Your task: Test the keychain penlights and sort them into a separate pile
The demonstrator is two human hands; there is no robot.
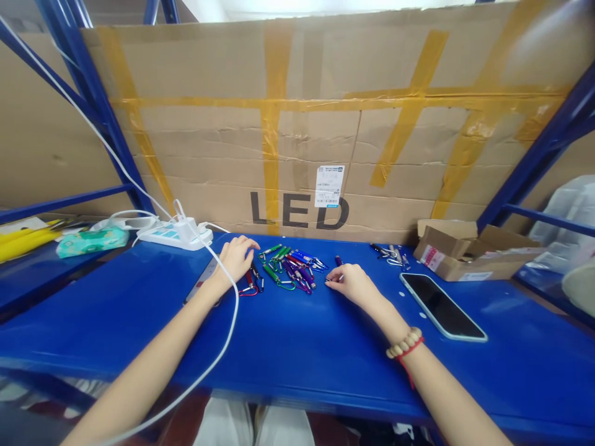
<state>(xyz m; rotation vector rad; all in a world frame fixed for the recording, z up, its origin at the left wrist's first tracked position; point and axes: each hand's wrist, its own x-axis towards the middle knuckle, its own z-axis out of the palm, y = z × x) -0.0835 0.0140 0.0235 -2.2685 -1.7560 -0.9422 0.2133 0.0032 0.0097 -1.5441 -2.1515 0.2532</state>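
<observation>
My left hand (236, 259) rests at the left side of a pile of small keychain flashlights, fingers loosely spread, with nothing visibly gripped. Green keychain flashlights (271, 273), purple ones (297, 272) and blue ones (304, 256) lie jumbled together, each with a carabiner clip. Red and black ones (250, 282) lie just beside my left hand. To the right of the pile, my right hand (356, 284) is closed in a pinch. A purple keychain flashlight (339, 261) sticks out behind its fingers, and a small shiny bit shows at the fingertips; the rest is hidden.
A phone (444, 306) lies on the blue table (297, 347) at right, near an open cardboard box (469, 254) and more keychain flashlights (393, 254). A white cable (236, 310) crosses my left forearm. At left are a power strip (171, 234) and a tissue pack (93, 240).
</observation>
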